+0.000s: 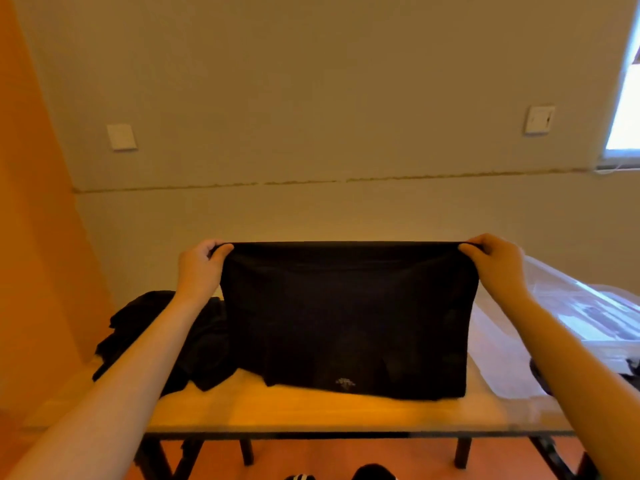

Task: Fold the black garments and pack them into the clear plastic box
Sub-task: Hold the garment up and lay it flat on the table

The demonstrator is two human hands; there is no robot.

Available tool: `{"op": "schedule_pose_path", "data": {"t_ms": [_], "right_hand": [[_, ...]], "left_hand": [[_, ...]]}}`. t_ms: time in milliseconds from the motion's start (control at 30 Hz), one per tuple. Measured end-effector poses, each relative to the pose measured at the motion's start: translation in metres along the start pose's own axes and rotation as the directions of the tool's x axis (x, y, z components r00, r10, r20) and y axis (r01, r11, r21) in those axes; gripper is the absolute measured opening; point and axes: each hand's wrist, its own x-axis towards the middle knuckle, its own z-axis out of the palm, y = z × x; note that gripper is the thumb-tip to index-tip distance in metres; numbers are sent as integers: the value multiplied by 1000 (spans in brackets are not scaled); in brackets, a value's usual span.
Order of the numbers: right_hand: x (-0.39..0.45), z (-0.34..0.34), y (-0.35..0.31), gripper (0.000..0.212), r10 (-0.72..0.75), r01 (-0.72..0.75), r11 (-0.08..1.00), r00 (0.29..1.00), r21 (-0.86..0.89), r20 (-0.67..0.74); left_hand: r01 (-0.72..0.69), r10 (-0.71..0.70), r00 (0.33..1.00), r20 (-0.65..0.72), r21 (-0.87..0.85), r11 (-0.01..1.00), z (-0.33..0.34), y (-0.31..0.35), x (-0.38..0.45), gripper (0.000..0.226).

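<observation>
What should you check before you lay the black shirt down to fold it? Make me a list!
1. Left hand pinches its corner of the held black garment: ok.
2. Right hand pinches the other corner: ok.
3. Top edge pulled straight between the hands: ok.
4. Bottom edge flat on the table: not ok, it bunches.
5. Pile of black garments out of the way: not ok, it touches the held one's left side.
6. Clear plastic box open and ready: cannot tell.
</observation>
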Motion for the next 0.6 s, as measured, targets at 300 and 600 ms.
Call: {"op": "schedule_pose_path", "data": {"t_ms": [300,600], "right_hand": [[28,-9,-10,17,34,-40,997,996,71,84],[30,-25,-22,17,26,-40,991,994,125,110]], "left_hand": [[39,-39,999,-7,-4,999,4,9,13,30],[-25,25,999,-39,3,1000,-6,25,15,43]]}}
